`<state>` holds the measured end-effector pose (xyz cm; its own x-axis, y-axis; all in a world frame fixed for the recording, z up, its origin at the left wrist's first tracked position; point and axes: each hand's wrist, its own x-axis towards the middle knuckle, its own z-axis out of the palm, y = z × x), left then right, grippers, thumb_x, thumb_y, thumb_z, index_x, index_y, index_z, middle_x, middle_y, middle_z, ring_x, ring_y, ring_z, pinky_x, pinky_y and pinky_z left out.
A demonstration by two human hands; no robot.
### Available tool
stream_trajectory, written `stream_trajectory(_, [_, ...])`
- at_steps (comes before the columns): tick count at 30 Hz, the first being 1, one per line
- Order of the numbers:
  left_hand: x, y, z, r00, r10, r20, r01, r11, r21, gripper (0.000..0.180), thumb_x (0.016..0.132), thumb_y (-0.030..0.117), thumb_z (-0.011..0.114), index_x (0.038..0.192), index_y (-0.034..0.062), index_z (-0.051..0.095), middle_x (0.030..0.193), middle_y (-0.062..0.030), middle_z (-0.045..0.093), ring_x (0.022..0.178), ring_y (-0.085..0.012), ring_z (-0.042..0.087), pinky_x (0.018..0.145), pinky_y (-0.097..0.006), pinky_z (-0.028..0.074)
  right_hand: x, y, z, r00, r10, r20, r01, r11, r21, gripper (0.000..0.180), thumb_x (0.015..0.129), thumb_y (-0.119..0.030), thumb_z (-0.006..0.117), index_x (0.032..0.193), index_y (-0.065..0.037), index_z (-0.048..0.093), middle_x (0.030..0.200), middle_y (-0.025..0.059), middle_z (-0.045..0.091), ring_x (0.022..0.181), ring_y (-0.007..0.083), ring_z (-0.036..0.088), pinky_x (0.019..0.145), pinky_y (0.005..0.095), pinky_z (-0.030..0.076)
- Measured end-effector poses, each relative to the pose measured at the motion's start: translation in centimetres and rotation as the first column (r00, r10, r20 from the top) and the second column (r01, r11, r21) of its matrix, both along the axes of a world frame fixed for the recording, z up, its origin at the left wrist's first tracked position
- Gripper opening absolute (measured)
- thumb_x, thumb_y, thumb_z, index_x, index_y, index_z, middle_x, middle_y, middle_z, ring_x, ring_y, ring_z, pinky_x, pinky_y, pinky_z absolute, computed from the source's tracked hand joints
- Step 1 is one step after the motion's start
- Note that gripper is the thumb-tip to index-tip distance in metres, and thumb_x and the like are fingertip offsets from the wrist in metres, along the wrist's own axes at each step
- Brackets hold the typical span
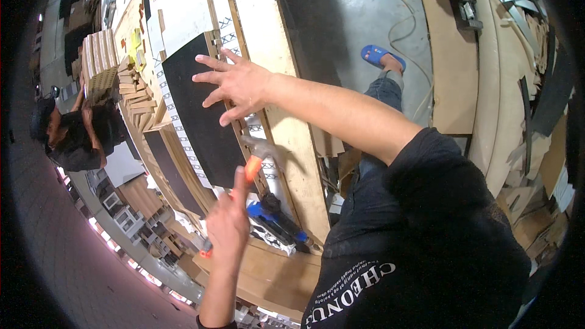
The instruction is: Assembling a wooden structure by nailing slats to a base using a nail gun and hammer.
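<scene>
My left hand (pixel 228 225) is wrapped round a claw hammer (pixel 253 167) with an orange and grey handle, one finger stretched along it. The hammer's metal head is over the near edge of a long black panel (pixel 198 119) on the workbench. Over the panel's upper part my right hand (pixel 241 85) is spread, palm down, with nothing in its grasp; whether it presses on the panel I cannot tell. Narrow wooden strips (pixel 212 15) run along that edge, partly hidden under my right hand. Patterned paper strips (pixel 183 146) show beside the panel.
A blue and black power tool (pixel 274 222) lies at the bench's lower end. Stacked wooden strips (pixel 183 167) and small wood blocks (pixel 135 94) are on the far side. Another person (pixel 79 134) works beyond the bench. A hose (pixel 396 18) crosses the floor; cardboard (pixel 454 79) stands at right.
</scene>
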<state>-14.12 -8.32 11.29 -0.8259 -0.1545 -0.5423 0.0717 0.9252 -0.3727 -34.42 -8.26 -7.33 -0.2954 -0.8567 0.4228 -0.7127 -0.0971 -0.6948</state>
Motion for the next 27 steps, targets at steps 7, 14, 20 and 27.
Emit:
stream_trajectory(7, [-0.3, 1.6, 0.5, 1.0, 0.027, 0.012, -0.027, 0.999, -0.029, 0.05, 0.087, 0.012, 0.052, 0.136, 0.0175, 0.041, 0.064, -0.0091, 0.049, 0.051, -0.0217, 0.055, 0.044, -0.035, 0.045, 0.4, -0.1, 0.1, 1.0, -0.006, -0.01, 0.006, 1.0, 0.014, 0.043, 0.075, -0.052, 0.059, 0.113, -0.032, 0.063, 0.145, 0.0013, 0.031, 0.141, 0.0253, 0.003, 0.11, 0.0576, 0.006])
stream_trajectory(14, [0.2, 0.3, -1.1, 0.984, 0.175, -0.039, -0.178, 0.979, -0.096, 0.047, 0.089, 0.024, 0.054, 0.135, 0.024, 0.043, 0.061, -0.0104, 0.049, 0.051, -0.0271, 0.055, 0.045, -0.04, 0.043, 0.3, 0.2, 0.4, 1.0, -0.012, 0.013, 0.013, 1.0, -0.006, 0.04, 0.073, -0.046, 0.064, 0.109, -0.03, 0.065, 0.144, 0.002, 0.033, 0.14, 0.026, 0.007, 0.11, 0.0563, 0.011])
stream_trajectory(20, [0.4, -0.6, -0.7, 0.984, 0.179, 0.003, -0.179, 0.983, -0.047, 0.055, 0.085, 0.013, 0.055, 0.137, 0.0173, 0.04, 0.065, -0.0094, 0.049, 0.052, -0.0238, 0.056, 0.044, -0.036, 0.045, 0.4, 0.0, 0.1, 1.0, -0.019, -0.006, 0.019, 1.0, 0.017, 0.041, 0.075, -0.049, 0.06, 0.112, -0.032, 0.063, 0.145, 0.0009, 0.032, 0.141, 0.025, 0.004, 0.11, 0.0574, 0.005])
stream_trajectory(27, [0.2, 2.0, 0.2, 0.983, 0.182, -0.009, -0.182, 0.983, -0.014, 0.05, 0.088, 0.02, 0.054, 0.136, 0.0208, 0.041, 0.065, -0.0113, 0.051, 0.051, -0.0247, 0.055, 0.044, -0.037, 0.044, 0.4, 0.1, 0.2, 1.0, -0.019, 0.001, 0.019, 1.0, 0.014, 0.04, 0.074, -0.048, 0.061, 0.11, -0.031, 0.064, 0.144, 0.0012, 0.033, 0.14, 0.0252, 0.005, 0.111, 0.0566, 0.006])
